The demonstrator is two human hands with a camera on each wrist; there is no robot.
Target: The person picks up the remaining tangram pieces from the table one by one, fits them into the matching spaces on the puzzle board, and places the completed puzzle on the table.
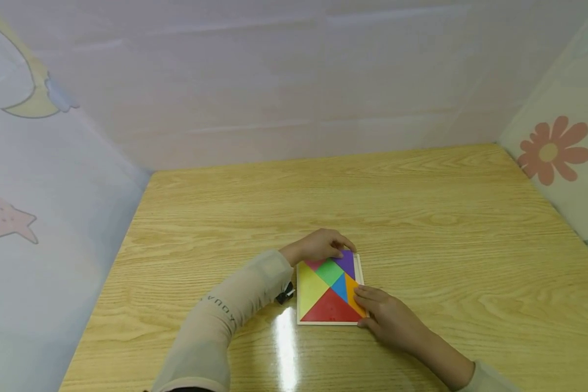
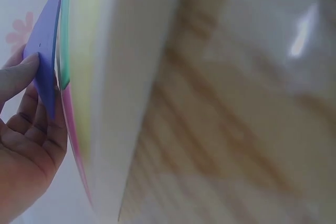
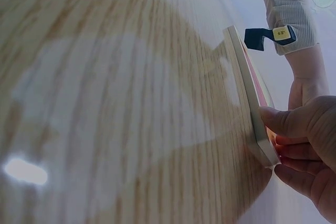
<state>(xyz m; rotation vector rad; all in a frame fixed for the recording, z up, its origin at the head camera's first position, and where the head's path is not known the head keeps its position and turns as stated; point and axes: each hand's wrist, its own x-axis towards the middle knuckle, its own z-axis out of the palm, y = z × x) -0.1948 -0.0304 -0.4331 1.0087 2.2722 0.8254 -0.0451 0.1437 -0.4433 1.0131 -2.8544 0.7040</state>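
Note:
A square tangram tray with a pale rim lies on the table, bearing flat colored pieces. My left hand reaches over its far side and pinches the purple tangram triangle. In the left wrist view that purple triangle tilts up from the tray between thumb and fingers. My right hand grips the tray at its near right corner, fingers over the orange piece. The right wrist view has the thumb against the tray's side. Red, yellow, green, blue and pink pieces lie inside the rim.
The wood-grain table extends around the tray. A pale wall sheet stands behind it, with printed side walls left and right. A small black device sits at the left wrist, beside the tray's left edge.

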